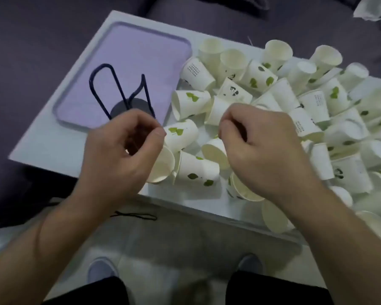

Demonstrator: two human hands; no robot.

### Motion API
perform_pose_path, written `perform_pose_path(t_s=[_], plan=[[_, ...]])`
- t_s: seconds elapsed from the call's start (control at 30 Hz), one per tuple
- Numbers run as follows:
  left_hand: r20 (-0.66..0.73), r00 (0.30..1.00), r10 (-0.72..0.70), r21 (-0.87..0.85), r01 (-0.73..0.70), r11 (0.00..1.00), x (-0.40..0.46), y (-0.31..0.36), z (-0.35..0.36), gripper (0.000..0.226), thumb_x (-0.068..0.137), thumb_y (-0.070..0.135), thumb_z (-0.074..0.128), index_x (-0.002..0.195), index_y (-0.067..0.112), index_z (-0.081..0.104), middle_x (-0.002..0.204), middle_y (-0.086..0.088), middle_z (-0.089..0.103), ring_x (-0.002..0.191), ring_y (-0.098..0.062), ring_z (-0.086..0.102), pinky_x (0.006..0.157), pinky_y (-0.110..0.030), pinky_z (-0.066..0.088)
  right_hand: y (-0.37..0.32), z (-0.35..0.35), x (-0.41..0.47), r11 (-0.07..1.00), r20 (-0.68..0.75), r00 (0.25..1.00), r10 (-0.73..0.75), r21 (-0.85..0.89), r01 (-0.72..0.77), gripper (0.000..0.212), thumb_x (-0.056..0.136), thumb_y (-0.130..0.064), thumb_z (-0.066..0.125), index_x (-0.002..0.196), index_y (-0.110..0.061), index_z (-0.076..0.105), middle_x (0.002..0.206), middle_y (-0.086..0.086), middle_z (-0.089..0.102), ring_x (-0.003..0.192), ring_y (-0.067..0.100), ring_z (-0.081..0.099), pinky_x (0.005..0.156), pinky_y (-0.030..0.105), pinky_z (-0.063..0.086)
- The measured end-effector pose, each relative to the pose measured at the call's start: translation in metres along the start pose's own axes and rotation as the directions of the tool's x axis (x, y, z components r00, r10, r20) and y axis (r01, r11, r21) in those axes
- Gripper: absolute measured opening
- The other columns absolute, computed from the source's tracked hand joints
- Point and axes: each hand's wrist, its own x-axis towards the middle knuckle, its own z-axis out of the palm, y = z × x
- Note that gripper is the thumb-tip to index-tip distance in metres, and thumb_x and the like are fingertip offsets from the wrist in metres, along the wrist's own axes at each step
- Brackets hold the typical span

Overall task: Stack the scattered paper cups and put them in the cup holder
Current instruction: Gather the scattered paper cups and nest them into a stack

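Right now, seen from the head camera, both hands are hovering over the heap of white leaf-printed paper cups (273, 111) on the white table (53, 146). Left hand (123, 150) and right hand (257, 142) are curling, fingertips pinched, holding nothing visible. Dark wire cup holder (121, 93) is standing empty on the lilac tray (128, 51); nesting cups rim-aligned would probably go best.

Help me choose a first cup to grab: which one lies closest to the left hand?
The plain cup on its side, mouth facing the camera, tucked against the left hand; the leaf-printed cups lie farther right.
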Motion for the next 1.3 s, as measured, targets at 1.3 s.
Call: perform_pose_path(t_s=[1.3], plan=[[-0.043, 0.999, 0.028, 0.242, -0.017, 0.970, -0.087, 0.009, 0.001, 0.033, 0.089, 0.033, 0.082, 0.098, 0.025, 0.051, 0.102, 0.012, 0.053, 0.090, -0.008, 0.057, 0.062, -0.012, 0.043, 0.038, 0.007, -0.106, 0.928, -0.019, 0.999, -0.047, -0.371, 0.036, 0.014, 0.100, -0.030, 0.065, 0.102, -0.021, 0.076, 0.106, -0.003, 0.066, 0.108, 0.021, 0.049, 0.100, 0.039, 0.047]])
